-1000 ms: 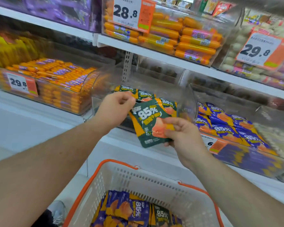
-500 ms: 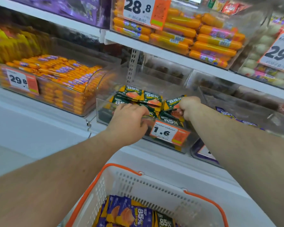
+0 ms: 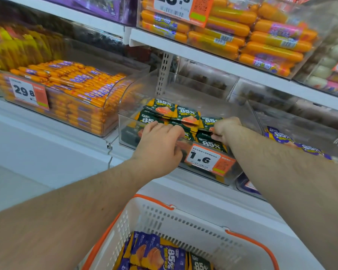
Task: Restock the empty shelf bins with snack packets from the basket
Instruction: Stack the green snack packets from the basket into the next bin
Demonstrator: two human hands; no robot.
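The clear bin (image 3: pixel 129 131) stands at the shelf's front edge, and green packets (image 3: pixel 187 115) are piled to its front wall, so one may slide over it. The basket (image 3: pixel 183 217) below holds purple packets (image 3: pixel 156 254). The left hand (image 3: pixel 160 141) presses the pile with bent fingers; whether it grasps, I cannot tell. The right hand (image 3: pixel 222 127) pinches one packet's edge.

Both forearms are bare up to the picture's lower edge, no sleeves showing, with fine dark hair along them; the left hand (image 3: pixel 160 145) and right hand (image 3: pixel 225 128) wear no gloves, rings or watch
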